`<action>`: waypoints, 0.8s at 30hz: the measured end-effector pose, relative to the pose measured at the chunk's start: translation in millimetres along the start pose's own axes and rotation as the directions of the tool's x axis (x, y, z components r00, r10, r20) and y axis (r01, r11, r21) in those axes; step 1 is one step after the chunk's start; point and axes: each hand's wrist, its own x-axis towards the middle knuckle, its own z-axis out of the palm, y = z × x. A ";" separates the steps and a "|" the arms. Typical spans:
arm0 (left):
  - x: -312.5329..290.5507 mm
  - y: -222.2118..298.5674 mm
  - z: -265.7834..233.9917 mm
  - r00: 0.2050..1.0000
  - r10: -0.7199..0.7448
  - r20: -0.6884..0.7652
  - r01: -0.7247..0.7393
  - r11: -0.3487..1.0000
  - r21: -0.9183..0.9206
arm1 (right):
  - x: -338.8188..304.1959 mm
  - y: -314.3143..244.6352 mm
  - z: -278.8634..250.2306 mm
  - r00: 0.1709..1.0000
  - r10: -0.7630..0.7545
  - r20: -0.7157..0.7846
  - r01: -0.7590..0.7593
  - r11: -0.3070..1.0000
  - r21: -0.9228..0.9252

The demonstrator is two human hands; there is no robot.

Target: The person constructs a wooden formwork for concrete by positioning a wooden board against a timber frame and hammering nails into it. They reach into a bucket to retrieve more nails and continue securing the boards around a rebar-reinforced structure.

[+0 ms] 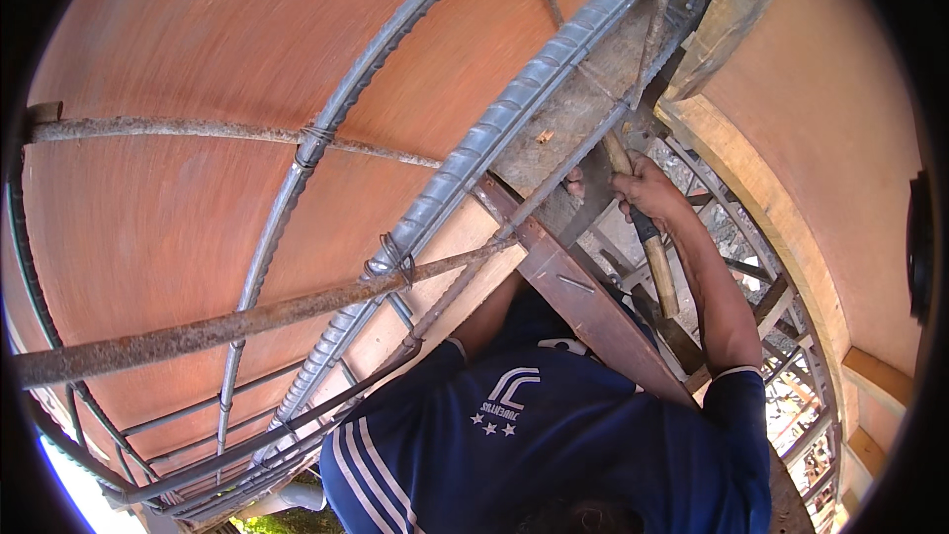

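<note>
My right hand (647, 186) is closed round a wooden handle (658, 277) with a black band partway down; the tool's working end cannot be made out, so its kind is unclear. Beyond it, only the curled fingertips of my left hand (574, 181) show, beside a blurred grey surface (596, 186). What they grip is hidden. My left forearm passes behind a brown wooden beam (583, 292) that slants across in front of my chest. Above my hands lies a grey, dusty board (563, 129).
A thick ribbed steel bar (494, 138) and a rusty rod (227, 318), tied with wire, cross on the left before a curved reddish panel (148, 227). On the right bends a wooden formwork rim (791, 227). Metal framework (791, 356) shows below through the gap.
</note>
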 end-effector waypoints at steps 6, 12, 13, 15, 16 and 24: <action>-3.6 -3.3 -2.0 1.000 0.017 0.007 -0.017 1.000 0.008 | 1.5 -10.9 4.8 0.990 -0.136 0.044 0.139 0.989 -0.053; -2.1 -3.7 -1.2 1.000 0.019 0.009 -0.019 1.000 0.015 | 1.1 -2.5 4.3 0.999 -0.030 0.025 0.032 0.998 -0.062; -3.7 -3.3 -0.8 1.000 0.014 0.004 -0.014 1.000 0.014 | 1.5 -1.1 4.0 1.000 0.001 0.016 0.000 0.997 -0.079; -1.3 -3.2 -2.3 1.000 0.008 0.007 -0.008 1.000 0.011 | 0.0 -2.2 5.2 0.998 0.067 -0.005 -0.067 0.991 -0.117; -1.7 -3.9 -2.4 1.000 0.004 0.005 -0.004 1.000 0.007 | -4.3 -4.5 3.0 1.000 0.007 0.018 -0.005 0.994 -0.107; 3.4 -3.5 -5.4 0.999 -0.010 0.030 0.010 1.000 -0.017 | -5.5 -10.1 0.1 1.000 -0.017 -0.022 0.014 0.994 -0.105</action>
